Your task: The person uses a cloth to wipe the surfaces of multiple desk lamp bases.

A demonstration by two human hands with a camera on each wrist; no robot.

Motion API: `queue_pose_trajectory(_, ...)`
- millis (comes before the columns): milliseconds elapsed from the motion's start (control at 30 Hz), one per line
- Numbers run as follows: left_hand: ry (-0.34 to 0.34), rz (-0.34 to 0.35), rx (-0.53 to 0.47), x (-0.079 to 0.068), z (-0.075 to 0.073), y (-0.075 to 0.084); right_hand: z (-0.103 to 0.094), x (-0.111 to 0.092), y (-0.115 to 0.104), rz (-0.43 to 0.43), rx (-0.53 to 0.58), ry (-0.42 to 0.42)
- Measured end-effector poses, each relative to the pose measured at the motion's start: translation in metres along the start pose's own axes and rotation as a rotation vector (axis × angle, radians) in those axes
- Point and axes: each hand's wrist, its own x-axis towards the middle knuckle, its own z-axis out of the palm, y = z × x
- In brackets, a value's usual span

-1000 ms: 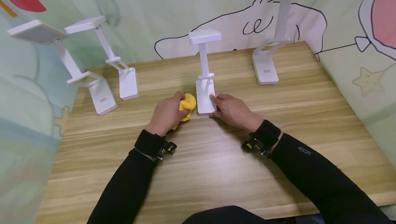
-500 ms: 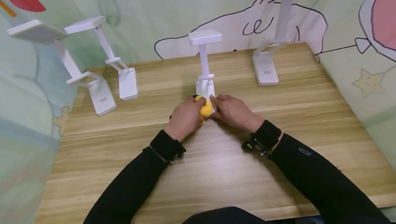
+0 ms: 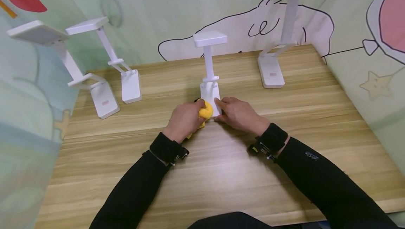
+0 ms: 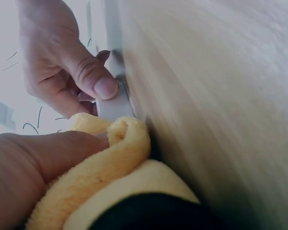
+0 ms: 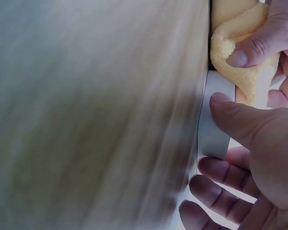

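Observation:
A white desk lamp (image 3: 209, 63) stands upright in the middle of the table, its flat base nearest the person. My right hand (image 3: 238, 113) grips the right front part of that base; in the right wrist view the thumb (image 5: 230, 112) presses on the base's front edge (image 5: 213, 127). From the left, my left hand (image 3: 184, 120) pinches a bunched yellow cloth (image 3: 206, 111) that overlaps the base's left front corner. Up close in the left wrist view, the fuzzy cloth (image 4: 129, 143) is folded over on itself, with a dark patch below it.
Two more white desk lamps, an outer one (image 3: 105, 100) and an inner one (image 3: 131, 86), stand at the left. Another lamp (image 3: 271, 70) stands at the back right. A patterned curtain (image 3: 142, 11) borders the wooden table (image 3: 221, 179) behind and on both sides.
My left hand has brought the cloth rightward from beside the lamp onto its base, then drawn it slightly back left. The right hand keeps its place on the base.

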Motion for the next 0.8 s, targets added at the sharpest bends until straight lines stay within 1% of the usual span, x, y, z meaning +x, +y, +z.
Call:
queue_pose_trajectory(200,-0.010,-0.104,-0.058,-0.006,-0.003,-0.012,-0.001,0.000,0.006,0.033,-0.003,-0.013)
queue_pose_trajectory(300,0.006,-0.132,-0.101,-0.009,-0.005,-0.018,-0.002,-0.001,0.011,0.051,0.008,-0.022)
queue_pose_trajectory(367,0.022,-0.123,-0.108,-0.011,-0.005,-0.019,-0.004,-0.001,0.014,0.057,0.012,-0.023)
queue_pose_trajectory(567,0.066,-0.072,-0.044,-0.016,0.000,-0.016,-0.006,-0.002,0.022,0.075,0.004,-0.015)
queue_pose_trajectory(667,0.063,-0.080,-0.031,-0.017,0.002,-0.015,-0.006,-0.001,0.020,0.071,-0.011,0.006)
queue_pose_trajectory(800,0.054,-0.089,-0.026,-0.016,0.003,-0.014,-0.004,0.000,0.017,0.041,-0.063,0.057)
